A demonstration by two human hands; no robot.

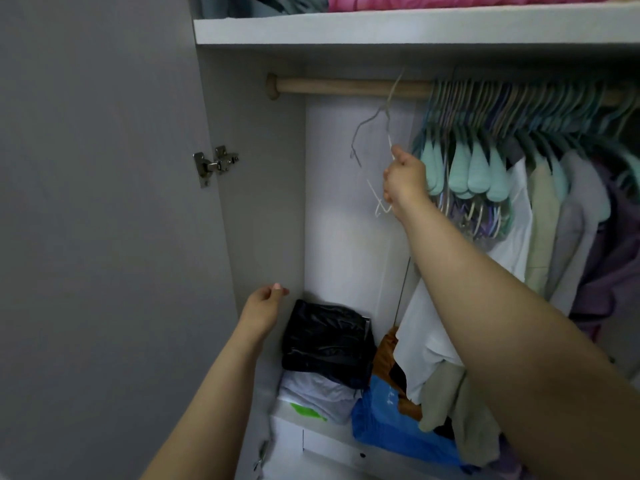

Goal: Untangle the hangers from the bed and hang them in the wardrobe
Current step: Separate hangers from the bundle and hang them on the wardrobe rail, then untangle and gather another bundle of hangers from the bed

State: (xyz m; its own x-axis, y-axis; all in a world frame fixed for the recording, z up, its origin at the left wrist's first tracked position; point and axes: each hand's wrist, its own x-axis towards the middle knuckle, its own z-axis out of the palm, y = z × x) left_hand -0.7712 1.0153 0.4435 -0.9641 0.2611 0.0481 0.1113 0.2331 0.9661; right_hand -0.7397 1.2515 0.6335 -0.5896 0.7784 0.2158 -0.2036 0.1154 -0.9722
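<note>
The right hand (405, 181) grips a thin wire hanger (375, 140) at centre frame, its hook blurred at the rail (346, 87). The left hand (265, 303), lower left, is loosely curled and empty. Many hangers (502, 140) already hang upper right, so the task seems well along; the bed is out of view.

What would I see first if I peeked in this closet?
First you would spot the right hand in the middle, gripping a thin white wire hanger just below the wooden rod. Next, the crowd of mint-green hangers bunched on the rod at upper right, with clothes hanging below. Down low sits a black bag on folded things, beside the empty left hand.
</note>
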